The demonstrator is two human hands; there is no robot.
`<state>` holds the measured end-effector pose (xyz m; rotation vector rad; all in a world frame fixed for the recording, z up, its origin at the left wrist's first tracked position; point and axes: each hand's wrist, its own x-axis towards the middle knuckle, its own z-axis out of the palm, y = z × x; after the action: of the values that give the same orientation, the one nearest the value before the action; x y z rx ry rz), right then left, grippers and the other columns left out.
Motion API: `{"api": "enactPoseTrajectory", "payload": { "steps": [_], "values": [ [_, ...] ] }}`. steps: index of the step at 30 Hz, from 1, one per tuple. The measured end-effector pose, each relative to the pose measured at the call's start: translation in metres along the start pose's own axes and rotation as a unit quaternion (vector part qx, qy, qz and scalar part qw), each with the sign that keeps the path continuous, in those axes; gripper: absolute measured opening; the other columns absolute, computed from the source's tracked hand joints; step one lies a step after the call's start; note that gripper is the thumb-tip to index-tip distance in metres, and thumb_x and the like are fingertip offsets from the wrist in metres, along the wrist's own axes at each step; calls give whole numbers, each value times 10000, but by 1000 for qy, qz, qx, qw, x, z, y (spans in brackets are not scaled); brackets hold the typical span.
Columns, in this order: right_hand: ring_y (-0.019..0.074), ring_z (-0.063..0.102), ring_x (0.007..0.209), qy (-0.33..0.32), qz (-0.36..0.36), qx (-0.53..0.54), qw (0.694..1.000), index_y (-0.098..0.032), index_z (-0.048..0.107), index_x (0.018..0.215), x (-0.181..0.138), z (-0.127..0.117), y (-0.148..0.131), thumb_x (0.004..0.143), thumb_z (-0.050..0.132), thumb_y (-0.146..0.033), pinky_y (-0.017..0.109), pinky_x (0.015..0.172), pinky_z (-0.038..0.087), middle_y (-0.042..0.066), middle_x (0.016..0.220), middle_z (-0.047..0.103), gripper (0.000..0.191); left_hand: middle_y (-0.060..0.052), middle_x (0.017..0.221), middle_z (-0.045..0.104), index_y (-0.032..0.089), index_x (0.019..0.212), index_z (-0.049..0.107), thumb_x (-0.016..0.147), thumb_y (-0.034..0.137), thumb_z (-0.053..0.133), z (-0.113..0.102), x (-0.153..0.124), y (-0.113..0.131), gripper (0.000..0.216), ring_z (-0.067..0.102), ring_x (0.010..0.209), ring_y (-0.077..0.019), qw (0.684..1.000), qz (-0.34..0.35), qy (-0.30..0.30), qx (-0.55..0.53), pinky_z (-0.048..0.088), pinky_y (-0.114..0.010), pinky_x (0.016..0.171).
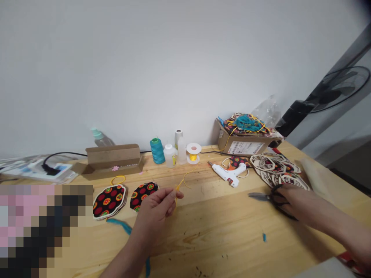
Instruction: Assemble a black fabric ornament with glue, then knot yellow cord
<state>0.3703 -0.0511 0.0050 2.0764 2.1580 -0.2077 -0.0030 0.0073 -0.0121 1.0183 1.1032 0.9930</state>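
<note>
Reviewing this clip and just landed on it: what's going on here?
A person is working at a wooden bench. Their left hand pinches a length of yellow cord, while their right hand grips black-handled scissors. Patterned fabric-covered pieces lie near the left hand, and a white hot glue gun and a cardboard box sit farther back.

Just left of the left hand's fingers (pixel 162 197) lies a fabric piece (pixel 142 195), with a glue gun (pixel 226 173) behind and to their right.
</note>
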Motion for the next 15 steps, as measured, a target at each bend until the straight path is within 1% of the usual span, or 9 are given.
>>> {"api": "enactPoseTrajectory", "payload": {
  "steps": [2, 5, 7, 8, 9, 11, 13, 14, 15],
  "values": [
    [216, 579, 675, 32, 6, -34, 999, -166, 583, 650, 5, -8, -16, 722, 471, -158, 304, 608, 398, 112, 747, 617, 134, 65, 435, 369, 126, 716, 678, 685, 366, 647, 2, -1, 1, 243, 297, 436, -63, 1000, -2, -3, 3, 194, -203, 442],
    [224, 575, 725, 105, -22, -15, 994, -157, 610, 676, 15, -27, -62, 767, 472, -221, 310, 635, 399, 119, 760, 618, 177, 75, 425, 355, 128, 751, 685, 657, 376, 666, 3, -1, 0, 266, 280, 423, -61, 1000, -6, 1, -3, 177, -204, 434],
    [204, 565, 782, 141, -90, 70, 983, -165, 634, 772, 25, -38, -100, 815, 428, -211, 303, 684, 396, 101, 814, 623, 216, 68, 432, 384, 125, 720, 682, 632, 371, 686, 4, -1, -1, 261, 284, 422, -59, 1000, 0, 12, -4, 178, -206, 431],
    [185, 561, 787, 141, -128, 136, 972, -182, 637, 797, 32, -42, -118, 835, 416, -220, 294, 702, 395, 77, 822, 627, 227, 61, 439, 404, 124, 695, 679, 625, 367, 692, 4, -1, -1, 254, 290, 424, -59, 1000, 5, 16, -1, 183, -207, 431],
    [162, 558, 753, 135, -157, 208, 956, -194, 635, 788, 39, -44, -135, 844, 424, -244, 278, 684, 397, 51, 797, 629, 224, 55, 444, 418, 122, 677, 675, 622, 364, 695, 4, -1, -1, 249, 299, 428, -61, 1000, 9, 17, 1, 188, -209, 432],
    [142, 548, 698, 110, -173, 346, 916, -193, 636, 758, 55, -42, -164, 834, 466, -292, 263, 642, 402, 23, 739, 630, 211, 52, 446, 421, 122, 706, 680, 642, 365, 685, 4, -2, 0, 251, 310, 434, -65, 1000, 9, 10, 3, 193, -209, 434],
    [138, 554, 704, 84, -157, 484, 857, -172, 640, 845, 70, -35, -185, 796, 527, -312, 260, 642, 421, 28, 767, 640, 187, 59, 430, 398, 118, 759, 688, 679, 372, 657, 4, -3, 2, 268, 306, 431, -65, 1000, -2, -6, 3, 186, -206, 431],
    [138, 558, 719, 84, -158, 541, 822, -161, 630, 912, 76, -30, -192, 770, 561, -310, 263, 651, 431, 35, 804, 642, 217, 54, 435, 411, 116, 762, 689, 692, 373, 647, 4, -4, 3, 269, 305, 429, -62, 1000, -8, -13, 2, 182, -205, 428],
    [140, 562, 746, 75, -164, 578, 796, -158, 618, 969, 80, -25, -196, 758, 575, -308, 269, 669, 436, 42, 842, 640, 262, 40, 457, 453, 116, 747, 687, 698, 371, 642, 4, -5, 4, 263, 305, 426, -58, 1000, -13, -18, -1, 178, -203, 424]
  ]
}}
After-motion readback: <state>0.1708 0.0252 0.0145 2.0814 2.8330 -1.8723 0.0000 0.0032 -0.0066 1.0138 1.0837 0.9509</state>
